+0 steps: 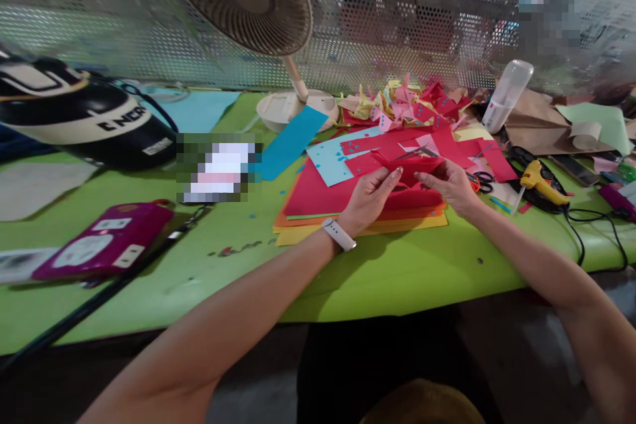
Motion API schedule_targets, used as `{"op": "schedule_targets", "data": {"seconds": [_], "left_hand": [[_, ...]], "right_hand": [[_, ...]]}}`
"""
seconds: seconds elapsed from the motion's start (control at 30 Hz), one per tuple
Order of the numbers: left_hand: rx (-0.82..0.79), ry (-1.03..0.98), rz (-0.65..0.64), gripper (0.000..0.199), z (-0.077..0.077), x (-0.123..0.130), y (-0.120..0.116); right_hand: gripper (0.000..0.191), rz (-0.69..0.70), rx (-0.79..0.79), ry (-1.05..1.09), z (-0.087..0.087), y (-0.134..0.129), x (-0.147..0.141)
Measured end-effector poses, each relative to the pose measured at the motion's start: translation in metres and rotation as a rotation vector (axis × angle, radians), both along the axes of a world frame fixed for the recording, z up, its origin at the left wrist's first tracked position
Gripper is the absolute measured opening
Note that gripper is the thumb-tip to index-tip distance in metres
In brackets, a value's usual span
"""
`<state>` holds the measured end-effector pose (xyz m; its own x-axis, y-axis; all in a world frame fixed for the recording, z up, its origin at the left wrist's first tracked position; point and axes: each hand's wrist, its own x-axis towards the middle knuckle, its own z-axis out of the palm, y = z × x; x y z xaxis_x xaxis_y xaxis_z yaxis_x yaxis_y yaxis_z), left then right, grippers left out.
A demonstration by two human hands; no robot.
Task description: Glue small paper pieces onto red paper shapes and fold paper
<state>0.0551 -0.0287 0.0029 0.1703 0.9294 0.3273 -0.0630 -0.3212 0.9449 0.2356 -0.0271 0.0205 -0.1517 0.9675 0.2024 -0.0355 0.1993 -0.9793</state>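
Note:
Both my hands hold one folded piece of red paper above a stack of coloured sheets. My left hand, with a white band on the wrist, pinches its left side between thumb and fingers. The right side is gripped by my right hand, thumb toward the middle. Under them lie red sheets on top of orange and yellow ones. Just behind, a pale blue sheet carries small blue paper bits. A pair of scissors lies beside my right hand, its blades not clearly visible.
A fan stands behind a blue strip. Folded paper pieces are heaped at the back. Right are a yellow glue gun with its cord and a clear bottle. Left are a black jug, a purple case and a blurred-out screen.

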Motion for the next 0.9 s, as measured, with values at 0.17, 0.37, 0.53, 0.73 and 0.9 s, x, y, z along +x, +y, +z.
{"op": "schedule_targets", "data": {"seconds": [0.17,0.37,0.53,0.73,0.9], "left_hand": [[-0.014,-0.005,0.006,0.038,0.001,0.0,-0.001],[-0.088,-0.052,0.008,0.031,0.004,0.0,-0.003],[-0.089,-0.051,0.007,0.033,0.008,0.0,-0.006],[-0.148,-0.09,-0.047,0.035,0.012,0.001,-0.01],[-0.261,-0.212,-0.112,0.034,0.008,0.003,-0.009]], "right_hand": [[0.04,0.0,0.022,-0.035,-0.003,0.002,0.002],[0.04,-0.005,-0.016,-0.033,0.0,0.0,0.001],[0.041,-0.005,-0.088,0.029,0.001,0.0,-0.001],[0.038,-0.005,-0.174,0.162,-0.003,0.003,0.0],[0.036,-0.018,-0.193,0.168,-0.001,0.002,0.0]]}}
